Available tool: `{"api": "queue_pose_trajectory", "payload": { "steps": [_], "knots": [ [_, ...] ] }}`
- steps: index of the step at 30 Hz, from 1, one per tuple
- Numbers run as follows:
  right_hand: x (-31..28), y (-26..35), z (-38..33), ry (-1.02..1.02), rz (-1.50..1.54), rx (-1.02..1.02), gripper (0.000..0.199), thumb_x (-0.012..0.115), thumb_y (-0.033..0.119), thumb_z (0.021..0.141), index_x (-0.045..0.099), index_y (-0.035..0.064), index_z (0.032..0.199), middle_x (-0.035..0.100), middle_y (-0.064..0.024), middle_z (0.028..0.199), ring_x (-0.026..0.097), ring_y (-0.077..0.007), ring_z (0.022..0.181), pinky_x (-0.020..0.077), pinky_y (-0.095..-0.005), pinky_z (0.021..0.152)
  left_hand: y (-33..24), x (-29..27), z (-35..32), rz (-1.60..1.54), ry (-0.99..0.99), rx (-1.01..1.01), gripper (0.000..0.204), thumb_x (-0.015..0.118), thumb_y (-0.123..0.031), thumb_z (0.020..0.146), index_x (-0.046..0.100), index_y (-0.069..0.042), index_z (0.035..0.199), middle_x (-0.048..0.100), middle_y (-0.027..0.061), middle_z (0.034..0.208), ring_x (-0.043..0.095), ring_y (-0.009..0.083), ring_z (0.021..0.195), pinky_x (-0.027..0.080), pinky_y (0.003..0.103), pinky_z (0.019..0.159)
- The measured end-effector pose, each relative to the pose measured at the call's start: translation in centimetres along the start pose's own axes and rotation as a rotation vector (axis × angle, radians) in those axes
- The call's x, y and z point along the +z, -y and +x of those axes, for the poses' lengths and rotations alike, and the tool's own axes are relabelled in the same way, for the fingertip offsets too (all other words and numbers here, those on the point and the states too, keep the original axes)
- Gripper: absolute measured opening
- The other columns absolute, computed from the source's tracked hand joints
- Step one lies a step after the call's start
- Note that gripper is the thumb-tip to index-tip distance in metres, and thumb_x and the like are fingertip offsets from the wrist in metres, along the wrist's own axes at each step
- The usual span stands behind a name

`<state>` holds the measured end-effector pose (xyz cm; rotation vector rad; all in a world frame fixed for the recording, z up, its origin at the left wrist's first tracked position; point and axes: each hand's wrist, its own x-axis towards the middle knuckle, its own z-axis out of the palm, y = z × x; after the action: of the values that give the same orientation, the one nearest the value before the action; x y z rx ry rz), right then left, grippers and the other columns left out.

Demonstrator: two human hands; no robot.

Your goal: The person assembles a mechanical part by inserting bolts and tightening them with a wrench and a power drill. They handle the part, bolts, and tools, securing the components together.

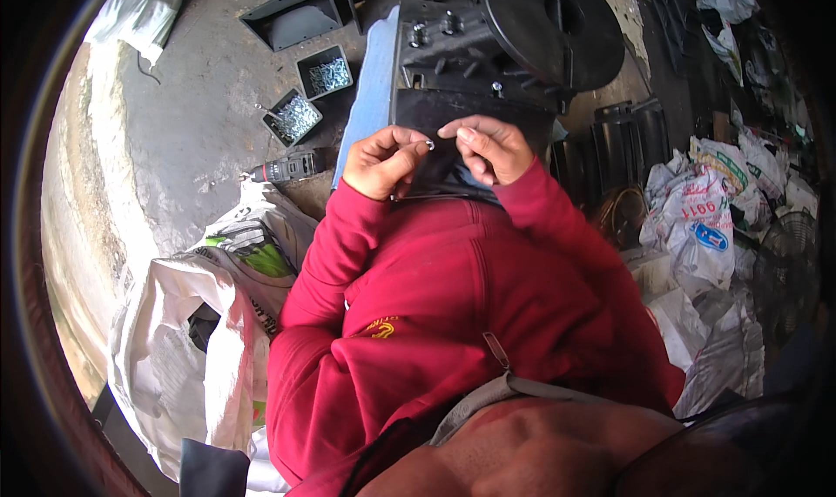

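Red sleeves mid-frame: left hand (381, 159) and right hand (489, 145) fingers pinch a small silver metal washer (430, 144) — light, stiff, slippery, so grip its rim, above black metal plate (453, 118).

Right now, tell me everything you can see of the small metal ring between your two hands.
The small metal ring is a tiny silvery, shiny loop, apparently a washer or nut; it is too small to tell which. It sits between the fingertips of the left hand and the right hand, the left hand pinching it and the right hand's fingertip close beside it, contact unclear. It is held in the air in front of the black metal assembly, not visibly touching it.
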<state>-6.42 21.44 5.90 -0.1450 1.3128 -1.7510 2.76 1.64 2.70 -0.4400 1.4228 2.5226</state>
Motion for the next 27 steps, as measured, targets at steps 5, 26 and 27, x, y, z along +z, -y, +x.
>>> {"api": "queue_pose_trajectory", "payload": {
  "steps": [5, 26, 27],
  "knots": [
    [1.2, -2.7, 0.4, -0.137, 0.117, 0.155, 0.029, 0.064, 0.017, 0.091, 0.064, 0.0029, 0.116, 0.066, -0.0034, 0.093, 0.057, -0.0051, 0.065, 0.0468, -0.0168, 0.047, 0.1, 0.9, 0.2, 0.357, -0.074, 0.219, 0.006, 0.062, -0.003, 0.088, 0.063, 0.001, 0.091, 0.068, 0.0058, 0.089, 0.062, 0.0094, 0.081, 0.05, 0.023, 0.075],
    [1.3, -1.0, 4.0, -0.362, 0.504, 0.358, 0.027, 0.061, 0.026, 0.093, 0.059, 0.0074, 0.113, 0.039, 0.009, 0.06, 0.031, 0.0003, 0.046, 0.0256, -0.0165, 0.038, 6.9, -28.0, 20.9, 1.325, -0.698, -0.152, 0.032, 0.065, -0.042, 0.08, 0.072, -0.02, 0.103, 0.071, 0.0104, 0.1, 0.066, 0.0286, 0.099, 0.051, 0.04, 0.089],
    [0.9, -1.2, 3.9, -0.346, 0.502, 0.36, 0.03, 0.064, 0.028, 0.091, 0.061, 0.0076, 0.113, 0.045, 0.0088, 0.064, 0.039, 0.0002, 0.05, 0.0313, -0.0157, 0.041, 8.3, -29.0, 23.0, 1.372, -0.676, -0.22, 0.032, 0.063, -0.04, 0.081, 0.071, -0.021, 0.105, 0.07, 0.011, 0.103, 0.065, 0.0298, 0.101, 0.05, 0.041, 0.09]
  ]
}}
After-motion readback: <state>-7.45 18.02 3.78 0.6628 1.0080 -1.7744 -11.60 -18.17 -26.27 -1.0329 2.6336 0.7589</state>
